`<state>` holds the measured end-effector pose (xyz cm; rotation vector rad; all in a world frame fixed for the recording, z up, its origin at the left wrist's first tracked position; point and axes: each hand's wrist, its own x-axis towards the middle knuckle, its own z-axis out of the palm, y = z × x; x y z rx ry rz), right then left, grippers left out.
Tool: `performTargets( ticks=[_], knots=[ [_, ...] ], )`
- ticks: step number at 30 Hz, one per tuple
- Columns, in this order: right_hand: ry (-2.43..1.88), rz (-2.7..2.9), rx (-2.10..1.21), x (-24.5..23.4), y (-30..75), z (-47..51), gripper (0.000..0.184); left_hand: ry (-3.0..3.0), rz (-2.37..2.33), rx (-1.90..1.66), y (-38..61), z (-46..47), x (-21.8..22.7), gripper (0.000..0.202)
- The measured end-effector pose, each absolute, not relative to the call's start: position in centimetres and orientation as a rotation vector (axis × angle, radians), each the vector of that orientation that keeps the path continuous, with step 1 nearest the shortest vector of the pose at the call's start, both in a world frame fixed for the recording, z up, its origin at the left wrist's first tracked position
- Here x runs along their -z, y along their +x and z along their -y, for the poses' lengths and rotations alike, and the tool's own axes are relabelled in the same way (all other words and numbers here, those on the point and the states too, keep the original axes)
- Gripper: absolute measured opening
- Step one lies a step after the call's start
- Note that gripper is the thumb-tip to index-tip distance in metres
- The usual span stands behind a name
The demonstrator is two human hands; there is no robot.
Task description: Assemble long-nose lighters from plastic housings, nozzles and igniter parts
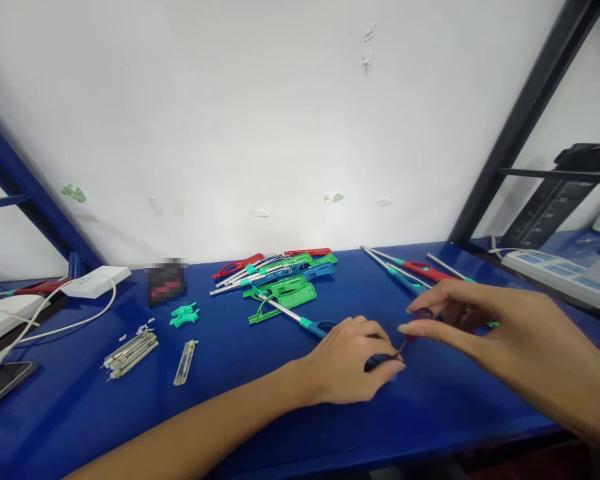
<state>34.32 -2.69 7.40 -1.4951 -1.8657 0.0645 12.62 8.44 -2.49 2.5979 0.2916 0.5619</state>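
My left hand [350,360] rests on the blue table [260,400], fingers curled round the blue handle of a long lighter [300,319] whose metal tube points back left. My right hand [480,327] hovers just right of it, thumb and forefinger pinched on a small dark red part [414,333]. A thin wire runs from that part down toward the left fingertips.
A pile of red, green and blue lighter bodies [280,277] lies at the back centre. More lighters [410,270] lie at back right. Metal tubes [130,352], a clear strip [185,363] and green clips [184,315] sit at left. Power strips [560,273], a white box [96,280] and a phone [0,383] line the edges.
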Motion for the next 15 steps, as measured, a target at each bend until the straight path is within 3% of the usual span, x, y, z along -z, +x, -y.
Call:
performTargets(
  ticks=[15],
  knots=[
    [-1.536,1.809,-0.149,-7.91,33.55,2.38,0.056,2.597,-0.296,-0.592,12.46,-8.49,2.73,0.015]
  ],
)
